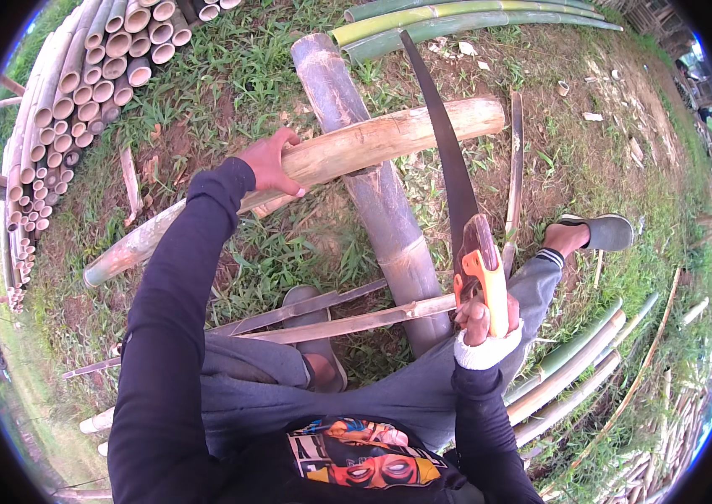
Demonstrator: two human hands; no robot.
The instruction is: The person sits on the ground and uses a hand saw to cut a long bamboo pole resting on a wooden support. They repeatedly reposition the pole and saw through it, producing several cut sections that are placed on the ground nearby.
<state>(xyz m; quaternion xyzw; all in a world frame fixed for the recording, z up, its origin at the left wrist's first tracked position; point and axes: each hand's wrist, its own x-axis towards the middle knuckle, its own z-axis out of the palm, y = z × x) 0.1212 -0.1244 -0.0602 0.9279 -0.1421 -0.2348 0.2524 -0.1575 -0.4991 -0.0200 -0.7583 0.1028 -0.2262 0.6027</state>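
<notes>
My left hand is closed around a pale, peeled log, its thumb on the near side. The log lies crosswise over a thick bamboo pole on the ground; its left part runs down toward the grass. In my right hand is a hand saw with an orange and yellow handle. The saw's dark blade points up and away, and in the picture it crosses in front of the log's right part; whether it touches the wood I cannot tell. White cloth wraps my right wrist.
A stack of cut bamboo poles stands at far left. Green bamboo lengths lie at the back, and more split pieces at the right. A long bamboo strip crosses near my feet. A narrow strip lies right of the saw.
</notes>
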